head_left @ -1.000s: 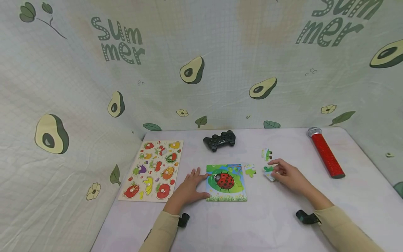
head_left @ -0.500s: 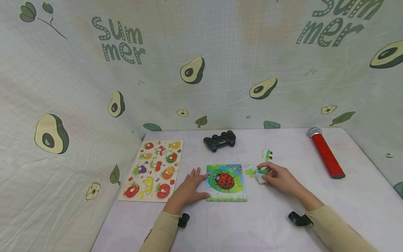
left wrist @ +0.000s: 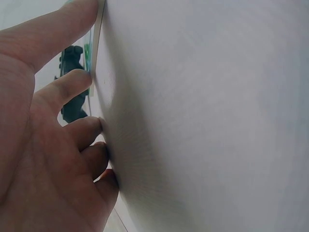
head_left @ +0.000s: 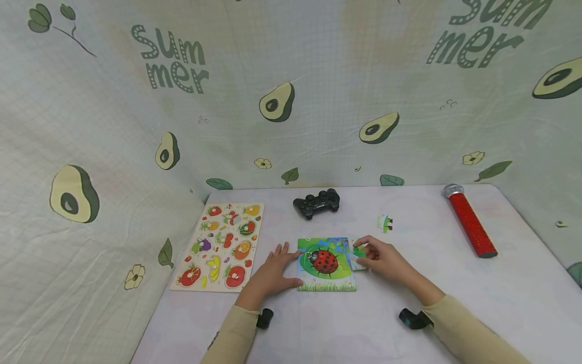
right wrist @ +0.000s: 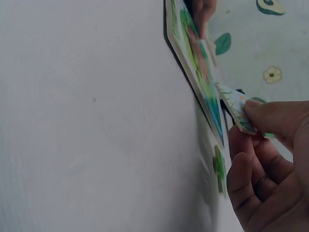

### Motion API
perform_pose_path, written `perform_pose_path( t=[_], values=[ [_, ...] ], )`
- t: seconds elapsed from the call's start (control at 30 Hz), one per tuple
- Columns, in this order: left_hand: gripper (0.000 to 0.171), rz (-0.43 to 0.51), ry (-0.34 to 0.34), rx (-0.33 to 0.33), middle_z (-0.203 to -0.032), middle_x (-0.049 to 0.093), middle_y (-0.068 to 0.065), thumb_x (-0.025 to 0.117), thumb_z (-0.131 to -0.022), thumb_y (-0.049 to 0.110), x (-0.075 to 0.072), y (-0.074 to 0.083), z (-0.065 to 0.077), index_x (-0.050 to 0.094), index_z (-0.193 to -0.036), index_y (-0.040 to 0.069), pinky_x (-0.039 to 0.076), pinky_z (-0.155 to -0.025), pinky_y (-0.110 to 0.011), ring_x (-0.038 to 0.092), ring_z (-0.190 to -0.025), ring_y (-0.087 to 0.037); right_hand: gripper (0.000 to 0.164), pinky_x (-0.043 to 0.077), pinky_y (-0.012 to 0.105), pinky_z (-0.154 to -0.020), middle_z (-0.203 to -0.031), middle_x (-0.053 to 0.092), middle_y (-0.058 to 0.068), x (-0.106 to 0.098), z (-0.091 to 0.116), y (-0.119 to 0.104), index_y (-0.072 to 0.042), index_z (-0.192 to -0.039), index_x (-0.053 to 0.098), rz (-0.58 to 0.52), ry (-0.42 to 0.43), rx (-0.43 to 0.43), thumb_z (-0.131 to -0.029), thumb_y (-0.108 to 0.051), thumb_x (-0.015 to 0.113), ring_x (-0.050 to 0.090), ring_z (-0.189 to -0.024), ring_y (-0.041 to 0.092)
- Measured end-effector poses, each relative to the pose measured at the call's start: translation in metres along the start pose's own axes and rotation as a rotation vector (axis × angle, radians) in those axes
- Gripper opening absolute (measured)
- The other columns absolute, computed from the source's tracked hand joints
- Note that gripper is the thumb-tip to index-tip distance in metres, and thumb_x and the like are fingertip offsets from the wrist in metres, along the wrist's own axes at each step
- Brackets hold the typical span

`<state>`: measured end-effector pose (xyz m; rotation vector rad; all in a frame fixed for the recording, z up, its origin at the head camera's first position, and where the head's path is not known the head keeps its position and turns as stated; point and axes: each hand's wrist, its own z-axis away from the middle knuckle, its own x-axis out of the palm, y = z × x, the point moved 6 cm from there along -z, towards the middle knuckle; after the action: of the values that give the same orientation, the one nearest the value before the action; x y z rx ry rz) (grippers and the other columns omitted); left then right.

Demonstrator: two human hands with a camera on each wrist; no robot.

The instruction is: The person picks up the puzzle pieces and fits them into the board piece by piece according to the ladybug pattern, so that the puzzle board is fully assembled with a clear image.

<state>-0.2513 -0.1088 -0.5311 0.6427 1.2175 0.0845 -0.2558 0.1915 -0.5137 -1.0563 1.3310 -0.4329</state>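
Note:
The ladybug jigsaw puzzle [head_left: 325, 264] lies flat in the middle of the table. My left hand [head_left: 274, 273] is spread at its left side, index finger and thumb touching the edge; in the left wrist view the fingers look straight or relaxed. My right hand [head_left: 385, 260] pinches a white, blue and green puzzle piece [head_left: 357, 262] at the puzzle's right edge. The right wrist view shows this piece [right wrist: 235, 107] tilted and raised between thumb and fingers. Below it a green puzzle piece [right wrist: 220, 166] lies on the table, mostly hidden by the hand in the head view.
Another puzzle piece [head_left: 385, 223] lies behind my right hand. A fruit picture board [head_left: 220, 246] is at the left, a black game controller [head_left: 317, 203] at the back. A red microphone with a silver head [head_left: 470, 222] lies at the right. A patterned cloth wall rises behind.
My right hand has moved left with the puzzle piece, from the open table to the puzzle's right edge, passing over the loose green piece. My left hand has stayed in place.

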Motion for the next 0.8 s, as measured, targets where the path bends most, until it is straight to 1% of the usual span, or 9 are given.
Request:
perform_pose_path(
  t=[0.33,0.5,0.8],
  values=[
    [0.082,-0.010,-0.007,0.000,-0.168,0.020,-0.014,0.079,-0.085,0.048,0.000,0.000,0.001,0.045,-0.155,0.024,0.013,-0.126,-0.050,0.010,-0.156,-0.032,0.035,0.050,0.025,-0.063,-0.088,0.067,-0.005,0.031,-0.011,-0.017,-0.010,-0.122,0.064,-0.031,-0.044,-0.061,-0.091,-0.018,0.078,0.057,-0.071,0.008],
    [0.081,-0.011,-0.005,0.002,-0.168,0.020,-0.014,0.079,-0.085,0.049,0.000,0.000,0.001,0.046,-0.155,0.024,0.013,-0.127,-0.049,0.010,-0.156,-0.032,0.034,0.050,0.025,-0.064,-0.086,0.066,-0.006,0.045,-0.013,-0.023,-0.012,-0.121,0.063,-0.026,-0.066,-0.055,-0.092,-0.021,0.078,0.057,-0.071,0.006],
    [0.080,-0.007,-0.011,0.002,-0.168,0.019,-0.015,0.079,-0.086,0.048,-0.002,0.002,0.001,0.046,-0.155,0.023,0.013,-0.126,-0.050,0.010,-0.156,-0.032,0.033,0.048,0.025,-0.067,-0.085,0.064,-0.009,0.061,-0.019,-0.032,-0.016,-0.117,0.063,0.027,-0.042,-0.039,-0.090,-0.024,0.080,0.055,-0.074,0.005]
  ],
)
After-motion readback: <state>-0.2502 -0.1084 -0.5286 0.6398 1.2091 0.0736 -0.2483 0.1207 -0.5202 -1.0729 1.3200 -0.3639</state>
